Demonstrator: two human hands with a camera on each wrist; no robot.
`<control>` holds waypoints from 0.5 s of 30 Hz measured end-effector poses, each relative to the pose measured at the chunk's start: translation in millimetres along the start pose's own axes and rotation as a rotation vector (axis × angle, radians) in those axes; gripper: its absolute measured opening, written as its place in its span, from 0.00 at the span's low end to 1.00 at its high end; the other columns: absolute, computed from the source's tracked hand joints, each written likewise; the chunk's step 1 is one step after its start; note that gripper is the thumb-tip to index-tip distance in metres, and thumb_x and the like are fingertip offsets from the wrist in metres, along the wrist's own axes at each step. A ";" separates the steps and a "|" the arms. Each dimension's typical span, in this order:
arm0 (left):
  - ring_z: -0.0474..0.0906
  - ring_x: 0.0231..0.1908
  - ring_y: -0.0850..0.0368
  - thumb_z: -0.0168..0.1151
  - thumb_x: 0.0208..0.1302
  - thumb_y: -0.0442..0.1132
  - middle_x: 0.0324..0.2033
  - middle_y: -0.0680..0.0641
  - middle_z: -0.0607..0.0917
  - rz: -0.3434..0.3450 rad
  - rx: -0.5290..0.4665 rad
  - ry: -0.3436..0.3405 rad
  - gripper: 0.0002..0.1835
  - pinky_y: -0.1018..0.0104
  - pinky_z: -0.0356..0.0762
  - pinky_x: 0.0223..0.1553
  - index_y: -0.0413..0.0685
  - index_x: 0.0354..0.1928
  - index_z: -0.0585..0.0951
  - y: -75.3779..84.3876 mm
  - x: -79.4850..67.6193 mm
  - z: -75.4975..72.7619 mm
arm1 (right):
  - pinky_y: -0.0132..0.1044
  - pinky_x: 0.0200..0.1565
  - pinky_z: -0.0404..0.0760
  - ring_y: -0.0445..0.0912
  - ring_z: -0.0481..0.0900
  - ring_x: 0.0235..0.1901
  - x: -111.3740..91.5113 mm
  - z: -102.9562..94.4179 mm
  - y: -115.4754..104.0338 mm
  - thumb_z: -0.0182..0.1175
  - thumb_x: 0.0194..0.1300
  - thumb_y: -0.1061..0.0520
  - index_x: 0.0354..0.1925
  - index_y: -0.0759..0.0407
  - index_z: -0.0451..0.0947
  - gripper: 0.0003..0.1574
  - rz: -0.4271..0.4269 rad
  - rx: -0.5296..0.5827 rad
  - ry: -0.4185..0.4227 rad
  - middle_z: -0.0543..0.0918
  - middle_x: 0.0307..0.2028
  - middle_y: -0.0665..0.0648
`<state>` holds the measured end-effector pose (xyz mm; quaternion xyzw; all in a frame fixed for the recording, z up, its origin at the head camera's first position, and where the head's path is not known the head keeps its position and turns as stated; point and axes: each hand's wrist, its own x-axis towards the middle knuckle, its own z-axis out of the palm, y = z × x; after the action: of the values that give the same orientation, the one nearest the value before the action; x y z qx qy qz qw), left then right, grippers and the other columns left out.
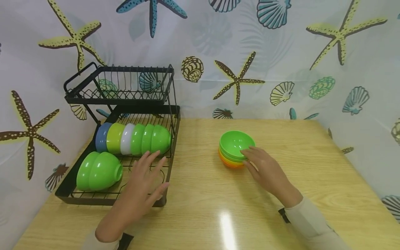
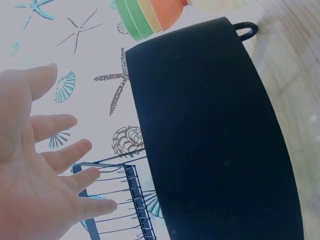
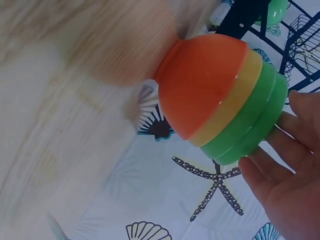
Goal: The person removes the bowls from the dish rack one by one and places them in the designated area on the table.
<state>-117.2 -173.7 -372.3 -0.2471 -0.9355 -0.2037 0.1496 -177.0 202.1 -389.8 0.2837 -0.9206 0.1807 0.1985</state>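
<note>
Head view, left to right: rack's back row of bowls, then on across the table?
Blue bowl → yellow-green bowl → white bowl → three green bowls → green-topped bowl stack → right hand.

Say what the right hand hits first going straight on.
Likely the shiny round green bowl atop the orange, yellow and green stack; the right hand overlaps its rim in the head view, depth and contact unclear.
</note>
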 end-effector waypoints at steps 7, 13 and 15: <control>0.48 0.70 0.36 0.63 0.65 0.43 0.71 0.40 0.58 -0.037 -0.042 0.119 0.34 0.33 0.51 0.65 0.42 0.70 0.63 -6.0 -3.0 -9.8 | 0.60 0.62 0.66 0.62 0.62 0.66 -7.8 -6.7 -7.4 0.64 0.63 0.54 0.67 0.61 0.65 0.37 -0.016 0.065 -0.070 0.69 0.65 0.63; 0.54 0.68 0.37 0.65 0.63 0.39 0.69 0.39 0.59 -0.072 -0.053 0.194 0.35 0.34 0.63 0.59 0.40 0.70 0.63 -13.5 -7.0 -20.5 | 0.61 0.65 0.61 0.61 0.56 0.69 -13.7 -13.3 -16.0 0.62 0.65 0.48 0.71 0.57 0.60 0.41 -0.022 0.097 -0.141 0.64 0.69 0.60; 0.54 0.68 0.36 0.64 0.64 0.39 0.70 0.39 0.58 -0.104 -0.067 0.205 0.35 0.33 0.63 0.59 0.40 0.70 0.62 -16.6 -9.9 -24.8 | 0.61 0.65 0.61 0.61 0.55 0.70 -16.1 -14.7 -18.7 0.62 0.65 0.48 0.71 0.57 0.59 0.42 -0.038 0.099 -0.139 0.63 0.69 0.61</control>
<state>-113.2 -202.2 -359.5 -0.1811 -0.9194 -0.2664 0.2256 -149.8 201.4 -380.6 0.3226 -0.9165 0.2020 0.1233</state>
